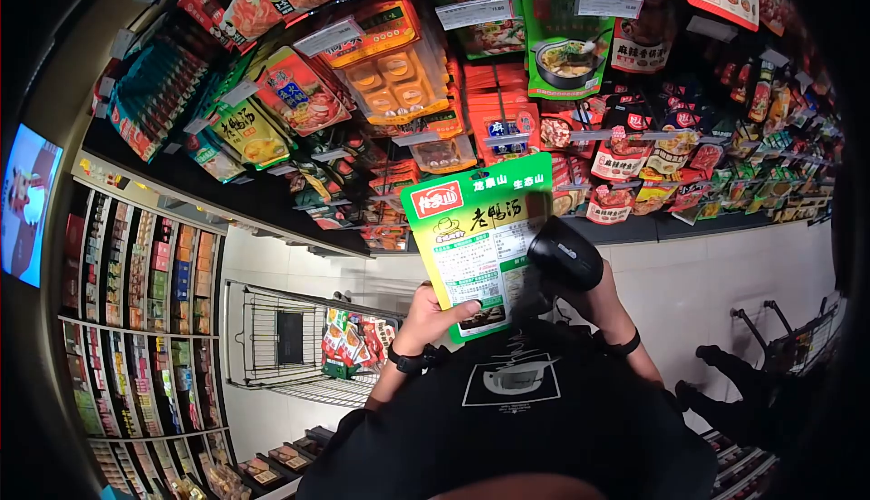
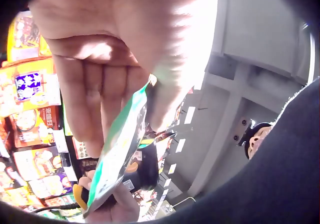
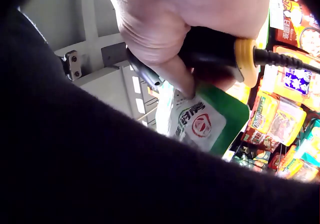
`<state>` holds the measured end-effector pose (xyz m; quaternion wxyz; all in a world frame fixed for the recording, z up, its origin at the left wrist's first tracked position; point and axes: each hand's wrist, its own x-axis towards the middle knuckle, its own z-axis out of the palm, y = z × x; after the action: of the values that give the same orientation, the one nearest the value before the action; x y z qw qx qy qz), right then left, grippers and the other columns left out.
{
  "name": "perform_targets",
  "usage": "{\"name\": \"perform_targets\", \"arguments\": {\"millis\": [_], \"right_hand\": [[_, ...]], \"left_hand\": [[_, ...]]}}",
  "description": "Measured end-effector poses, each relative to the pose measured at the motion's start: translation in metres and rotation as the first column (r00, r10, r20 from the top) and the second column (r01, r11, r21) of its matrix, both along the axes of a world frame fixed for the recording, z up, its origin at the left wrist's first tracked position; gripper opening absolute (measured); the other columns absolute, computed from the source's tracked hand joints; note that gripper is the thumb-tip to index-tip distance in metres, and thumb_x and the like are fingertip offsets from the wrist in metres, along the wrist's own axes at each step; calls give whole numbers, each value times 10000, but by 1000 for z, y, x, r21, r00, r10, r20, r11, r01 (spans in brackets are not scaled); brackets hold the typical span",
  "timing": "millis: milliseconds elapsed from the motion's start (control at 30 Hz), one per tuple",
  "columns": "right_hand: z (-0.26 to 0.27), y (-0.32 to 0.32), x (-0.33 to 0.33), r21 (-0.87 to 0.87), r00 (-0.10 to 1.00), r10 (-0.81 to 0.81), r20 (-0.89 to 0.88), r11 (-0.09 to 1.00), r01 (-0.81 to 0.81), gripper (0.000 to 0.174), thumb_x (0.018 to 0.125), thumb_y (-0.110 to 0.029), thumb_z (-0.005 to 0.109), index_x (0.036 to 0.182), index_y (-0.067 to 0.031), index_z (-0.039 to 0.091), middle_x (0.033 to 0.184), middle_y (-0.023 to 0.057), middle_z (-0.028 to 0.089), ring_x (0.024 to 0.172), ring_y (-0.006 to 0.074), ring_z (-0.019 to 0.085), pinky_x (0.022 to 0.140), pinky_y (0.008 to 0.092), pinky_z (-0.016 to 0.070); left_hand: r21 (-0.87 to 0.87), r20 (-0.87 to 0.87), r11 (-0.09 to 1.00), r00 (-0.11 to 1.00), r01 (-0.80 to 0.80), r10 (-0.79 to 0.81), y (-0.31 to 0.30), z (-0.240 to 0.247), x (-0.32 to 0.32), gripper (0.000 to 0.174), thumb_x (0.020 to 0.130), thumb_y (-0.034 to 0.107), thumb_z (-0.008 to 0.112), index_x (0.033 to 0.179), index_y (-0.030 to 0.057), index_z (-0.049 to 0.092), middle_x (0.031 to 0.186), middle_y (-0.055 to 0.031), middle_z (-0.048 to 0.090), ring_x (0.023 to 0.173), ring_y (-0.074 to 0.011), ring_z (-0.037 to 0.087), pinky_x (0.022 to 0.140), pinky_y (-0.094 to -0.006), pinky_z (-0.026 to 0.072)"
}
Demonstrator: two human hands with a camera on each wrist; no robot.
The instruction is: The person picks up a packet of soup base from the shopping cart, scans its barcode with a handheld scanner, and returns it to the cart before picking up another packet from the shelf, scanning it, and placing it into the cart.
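A flat green and yellow food packet (image 1: 476, 246), printed with Chinese text and "老鸭汤", is held up in front of the chest. My left hand (image 1: 428, 317) pinches its lower left edge, the thumb lying over the printed face. In the left wrist view the packet (image 2: 120, 146) shows nearly edge-on between thumb and fingers. My right hand (image 1: 594, 299) grips a black handheld scanner (image 1: 566, 254), whose head overlaps the packet's right side. In the right wrist view, fingers wrap the scanner's dark handle (image 3: 210, 49), and a cable (image 3: 285, 60) leaves its yellow end.
Hanging packets (image 1: 394, 70) fill the rack ahead, with price tags (image 1: 607, 4) sticking out. To the left stands a wire shopping cart (image 1: 258, 301) with several packs (image 1: 358, 341) inside. Beyond are shelves (image 1: 140, 330) and a lit screen (image 1: 29, 206). Another cart (image 1: 807, 341) is at right.
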<state>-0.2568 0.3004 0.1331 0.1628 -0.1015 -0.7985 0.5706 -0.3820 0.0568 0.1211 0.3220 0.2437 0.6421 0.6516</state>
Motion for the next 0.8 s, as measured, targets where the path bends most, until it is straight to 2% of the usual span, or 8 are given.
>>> {"name": "perform_targets", "arguments": {"millis": [167, 300, 367, 600, 667, 700, 733, 800], "right_hand": [[-9, -4, -12, 223, 986, -69, -154, 969, 103, 386, 615, -4, 715, 985, -69, 632, 907, 94, 631, 785, 268, 616, 684, 319, 500], [-9, -9, -20, 275, 982, -53, -179, 956, 101, 316, 637, 3, 694, 940, -55, 628, 828, 102, 599, 728, 286, 590, 652, 342, 483], [-7, -7, -22, 249, 982, -47, -182, 964, 93, 312, 641, 4, 692, 943, -45, 628, 831, 108, 602, 739, 289, 594, 652, 339, 484], [2, 3, -27, 258, 959, -123, -255, 947, 190, 318, 667, 26, 678, 978, 15, 612, 874, 153, 618, 774, 332, 614, 684, 359, 496], [8, 1, -29, 115, 954, -200, -225, 966, 229, 325, 668, 23, 682, 984, 23, 607, 906, 164, 623, 789, 340, 617, 696, 357, 499], [6, 2, -30, 141, 959, -192, -206, 964, 223, 334, 678, 4, 685, 1001, 16, 600, 934, 168, 625, 814, 339, 619, 707, 361, 501], [6, 1, -33, 147, 960, -191, -207, 964, 223, 334, 678, 4, 685, 1001, 16, 600, 934, 168, 625, 814, 339, 619, 707, 361, 501], [11, -3, -43, 258, 940, -187, -286, 930, 264, 363, 679, -50, 759, 1008, -12, 611, 918, 132, 653, 810, 258, 646, 723, 329, 491]], "left_hand": [[-95, -96, 995, 995, -26, 17, 4, -3, 0, 202, 848, 99, 658, 1023, -3, 664, 922, -51, 687, 802, -77, 603, 715, -236, 487], [-71, -104, 995, 993, -67, 59, 6, -10, -3, 205, 859, 116, 650, 1024, -5, 663, 911, -49, 687, 807, -81, 603, 720, -238, 486], [-78, -47, 993, 996, -83, 80, 4, -9, -5, 213, 859, 102, 645, 1035, -17, 654, 969, -54, 674, 865, -92, 597, 773, -243, 474], [-40, -59, 987, 987, -153, 151, 8, -13, -8, 226, 874, 140, 637, 1019, -32, 656, 956, -58, 679, 858, -88, 592, 764, -244, 472], [-45, -134, 974, 968, -222, 214, 16, -9, -9, 220, 879, 142, 631, 1012, -31, 660, 947, -54, 679, 848, -84, 588, 760, -250, 475], [-45, -237, 964, 940, -264, 246, 23, -5, -9, 196, 874, 132, 631, 994, -19, 665, 890, -78, 692, 784, -106, 619, 704, -258, 486], [-39, -235, 964, 940, -264, 248, 28, -5, -13, 196, 874, 132, 631, 994, -19, 665, 890, -78, 692, 784, -106, 619, 704, -258, 486], [-76, -565, 940, 791, -334, 235, 36, -6, -20, 170, 862, 115, 635, 979, -4, 664, 828, -116, 690, 715, -148, 649, 640, -269, 489]]}}
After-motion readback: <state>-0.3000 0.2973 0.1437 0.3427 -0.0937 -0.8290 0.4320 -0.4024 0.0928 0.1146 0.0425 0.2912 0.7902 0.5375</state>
